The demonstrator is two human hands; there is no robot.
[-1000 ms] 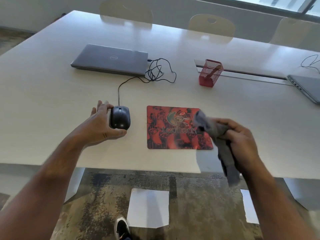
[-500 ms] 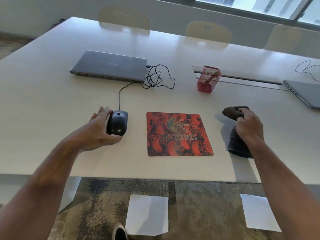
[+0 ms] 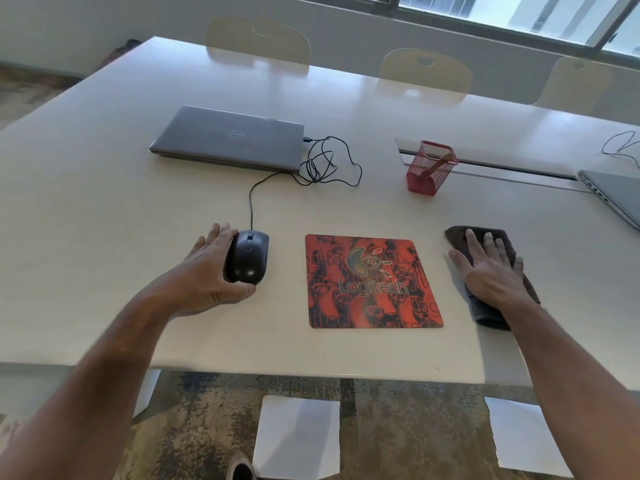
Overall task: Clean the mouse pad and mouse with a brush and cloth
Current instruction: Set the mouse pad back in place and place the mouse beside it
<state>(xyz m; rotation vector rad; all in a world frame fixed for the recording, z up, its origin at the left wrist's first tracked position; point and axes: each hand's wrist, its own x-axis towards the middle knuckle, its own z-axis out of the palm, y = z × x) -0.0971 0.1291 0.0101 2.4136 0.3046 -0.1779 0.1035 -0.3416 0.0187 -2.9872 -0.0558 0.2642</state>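
Observation:
A red and black Logitech mouse pad [image 3: 372,282] lies flat near the table's front edge. To its left sits a black wired mouse [image 3: 248,256]; my left hand [image 3: 207,271] holds it from the left side, thumb curled under its near end. Right of the pad, a dark grey cloth [image 3: 491,311] lies on the table with my right hand [image 3: 490,268] pressed flat on top, fingers straight. A wooden brush handle [image 3: 437,163] leans inside a red mesh cup [image 3: 429,169] behind the pad.
A shut grey laptop [image 3: 228,136] lies at the back left, with the mouse cable [image 3: 325,164] coiled beside it. A second laptop [image 3: 614,195] sits at the right edge. Chairs [image 3: 258,41] line the far side of the white table [image 3: 104,188].
My right hand carried the cloth off the mouse pad to the right, laid it on the table and flattened onto it. My left hand stayed on the mouse.

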